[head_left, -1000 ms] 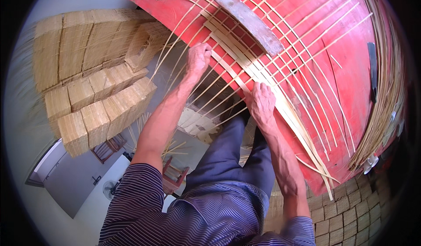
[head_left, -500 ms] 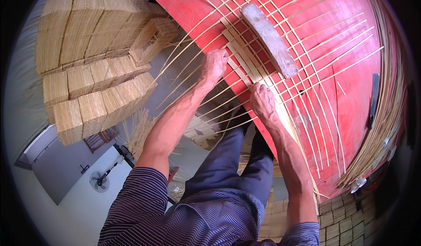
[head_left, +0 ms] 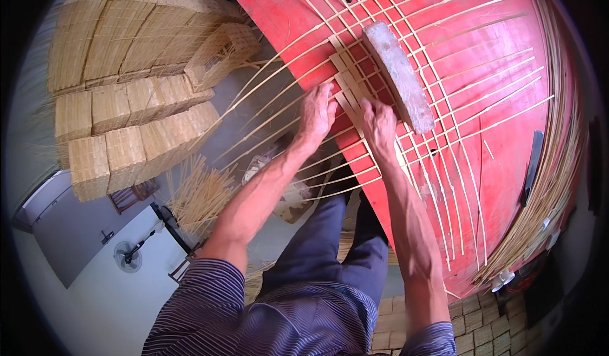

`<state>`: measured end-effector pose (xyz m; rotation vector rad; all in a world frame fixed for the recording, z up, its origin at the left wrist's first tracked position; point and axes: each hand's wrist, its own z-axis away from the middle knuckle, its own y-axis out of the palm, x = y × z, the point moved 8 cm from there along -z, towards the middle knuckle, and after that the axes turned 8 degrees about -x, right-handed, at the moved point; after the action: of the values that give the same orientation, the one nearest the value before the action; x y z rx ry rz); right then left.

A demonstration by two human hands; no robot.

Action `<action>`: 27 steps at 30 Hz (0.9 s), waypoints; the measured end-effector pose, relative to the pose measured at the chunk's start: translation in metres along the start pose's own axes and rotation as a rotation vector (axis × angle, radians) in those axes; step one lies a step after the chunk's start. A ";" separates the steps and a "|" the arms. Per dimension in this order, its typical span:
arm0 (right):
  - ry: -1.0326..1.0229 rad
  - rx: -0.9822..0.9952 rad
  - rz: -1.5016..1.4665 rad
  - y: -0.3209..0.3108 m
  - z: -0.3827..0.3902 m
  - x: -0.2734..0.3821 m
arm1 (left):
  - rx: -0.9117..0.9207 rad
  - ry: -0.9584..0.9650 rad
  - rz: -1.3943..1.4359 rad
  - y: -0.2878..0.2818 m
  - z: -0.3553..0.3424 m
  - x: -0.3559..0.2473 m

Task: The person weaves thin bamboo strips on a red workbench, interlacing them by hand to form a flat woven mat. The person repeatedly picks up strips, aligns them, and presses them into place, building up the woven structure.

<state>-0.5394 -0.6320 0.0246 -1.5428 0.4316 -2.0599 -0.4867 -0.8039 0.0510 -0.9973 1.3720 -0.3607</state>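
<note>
A lattice of thin pale cane-like strips lies on a red board, with wider flat strips woven along its left part. An oblong, worn block rests on the lattice. My left hand is closed, fingertips pinching a strip at the weave's left edge. My right hand is closed on a flat strip just left of the block, close beside my left hand. Exactly which strips lie under my fingertips is partly hidden.
Stacks of pale woven pieces stand at the left, with loose strips below them. A dark blade-like tool and long strip bundles lie along the board's right. A fan shows at lower left.
My right hand has moved inward along the flat strips, nearer my left hand. The board and block appear lower in view as the camera has shifted.
</note>
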 end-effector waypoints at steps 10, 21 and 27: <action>0.350 0.011 0.177 0.056 -0.051 -0.064 | -0.021 -0.011 -0.050 0.005 0.000 -0.007; -0.144 -0.230 0.504 0.074 -0.069 -0.116 | -0.026 0.021 -0.038 0.025 -0.007 -0.024; 0.528 0.068 -0.046 0.048 -0.046 -0.053 | -0.033 -0.011 -0.087 0.013 0.001 -0.009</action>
<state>-0.5612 -0.6422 -0.0565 -0.9609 0.5102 -2.4829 -0.4920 -0.7894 0.0469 -1.0873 1.3313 -0.3984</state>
